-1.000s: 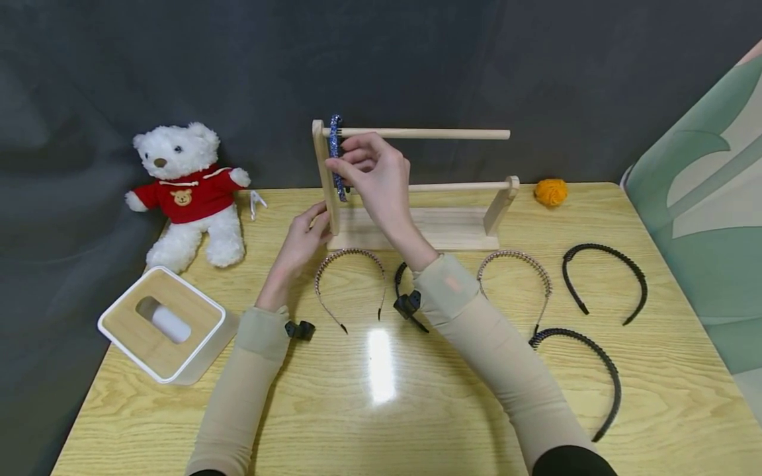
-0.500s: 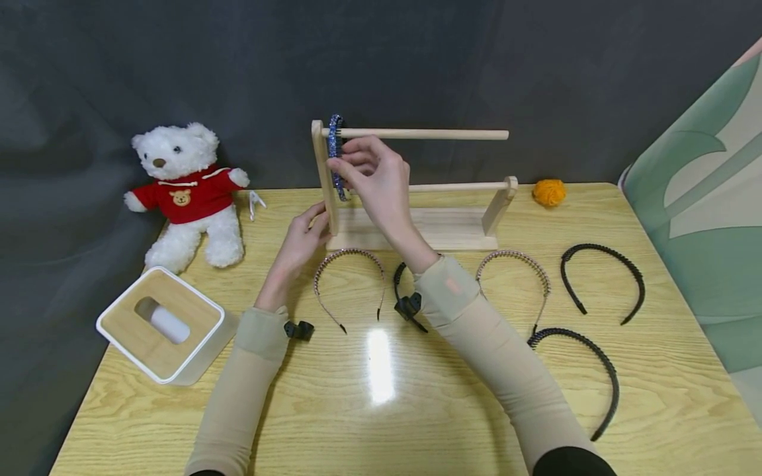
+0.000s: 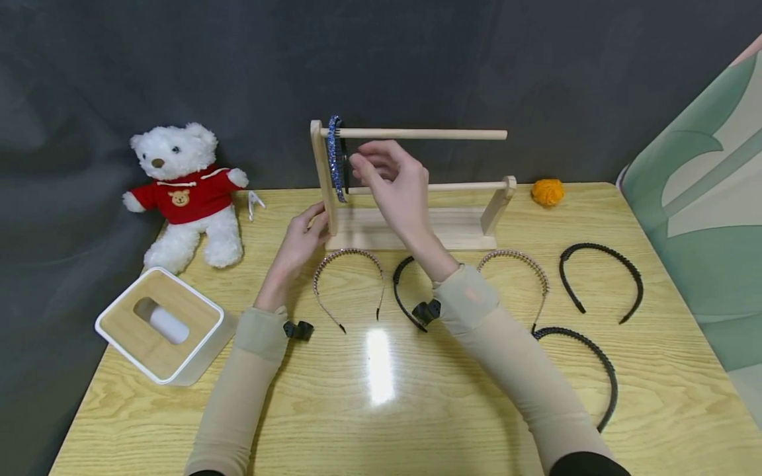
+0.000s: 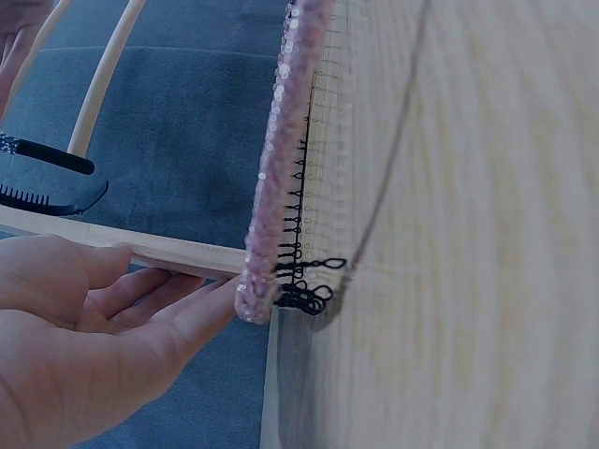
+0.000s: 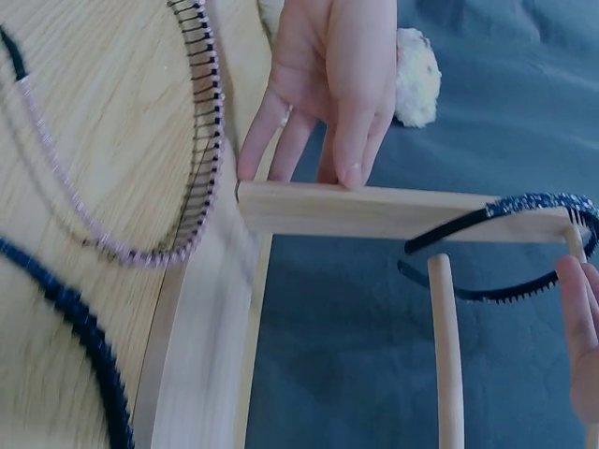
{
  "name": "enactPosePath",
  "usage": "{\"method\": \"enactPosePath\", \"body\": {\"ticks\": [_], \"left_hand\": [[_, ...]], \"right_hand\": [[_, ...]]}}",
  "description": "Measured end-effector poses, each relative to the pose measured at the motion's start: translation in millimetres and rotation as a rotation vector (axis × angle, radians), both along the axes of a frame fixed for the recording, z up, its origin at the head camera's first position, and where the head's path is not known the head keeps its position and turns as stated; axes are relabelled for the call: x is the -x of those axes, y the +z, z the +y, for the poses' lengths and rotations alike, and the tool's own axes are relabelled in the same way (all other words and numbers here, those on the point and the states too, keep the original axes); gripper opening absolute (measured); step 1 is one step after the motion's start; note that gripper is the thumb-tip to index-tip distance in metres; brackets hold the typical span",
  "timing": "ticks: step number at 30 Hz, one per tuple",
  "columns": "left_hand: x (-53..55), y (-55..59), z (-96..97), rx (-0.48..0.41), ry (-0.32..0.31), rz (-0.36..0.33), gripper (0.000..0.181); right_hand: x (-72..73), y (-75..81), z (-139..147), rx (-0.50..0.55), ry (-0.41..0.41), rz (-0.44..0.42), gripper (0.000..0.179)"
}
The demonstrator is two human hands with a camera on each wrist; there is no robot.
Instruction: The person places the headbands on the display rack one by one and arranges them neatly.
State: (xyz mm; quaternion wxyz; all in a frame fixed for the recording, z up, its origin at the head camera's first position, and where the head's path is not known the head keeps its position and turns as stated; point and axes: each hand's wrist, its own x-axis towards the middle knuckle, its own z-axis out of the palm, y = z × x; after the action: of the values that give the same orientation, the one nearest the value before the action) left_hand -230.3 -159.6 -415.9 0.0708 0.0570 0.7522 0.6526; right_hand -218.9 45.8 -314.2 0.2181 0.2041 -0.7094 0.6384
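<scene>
Box [image 3: 193, 357], white, wood lid with oval slot, on the table [image 3: 333, 423] at far left. Bear [image 3: 196, 198], white plush, red hoodie, seated behind it. Clip [image 3: 254, 205], white, beside the bear's paw. Left hand [image 3: 303, 241], fingers mostly straight, touching the end post [image 3: 323, 173] of the rack [image 3: 458, 225]. Blue headband [image 3: 333, 158], glittering, black-ended, hanging on the upper rod [image 3: 428, 134] close to that post. Pink headband [image 3: 351, 250], lying on the table before the rack. Black headband [image 3: 397, 281], beside it, partly under the right forearm. Right hand [image 3: 397, 185], fingers loosely bent and holding nothing, just beside the blue headband and well apart from the left hand. Second pink headband [image 3: 514, 252], lying right of that forearm. Ball [image 3: 548, 192], orange, behind it, right of the rack. Two further black headbands [image 3: 601, 246], lying at far right, one nearer the front.
</scene>
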Motion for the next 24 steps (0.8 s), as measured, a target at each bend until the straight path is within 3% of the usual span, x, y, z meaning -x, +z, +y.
{"method": "enactPosePath", "body": {"ticks": [8, 24], "left_hand": [[-0.9, 1.1, 0.5, -0.004, -0.009, 0.003, 0.047], [-1.0, 1.1, -0.6, 0.007, -0.011, 0.0, 0.048]], "right_hand": [[-10.7, -4.3, 32, -0.069, 0.008, 0.066, 0.02], [-39.6, -12.4, 83, -0.174, -0.05, -0.017, 0.022]]}}
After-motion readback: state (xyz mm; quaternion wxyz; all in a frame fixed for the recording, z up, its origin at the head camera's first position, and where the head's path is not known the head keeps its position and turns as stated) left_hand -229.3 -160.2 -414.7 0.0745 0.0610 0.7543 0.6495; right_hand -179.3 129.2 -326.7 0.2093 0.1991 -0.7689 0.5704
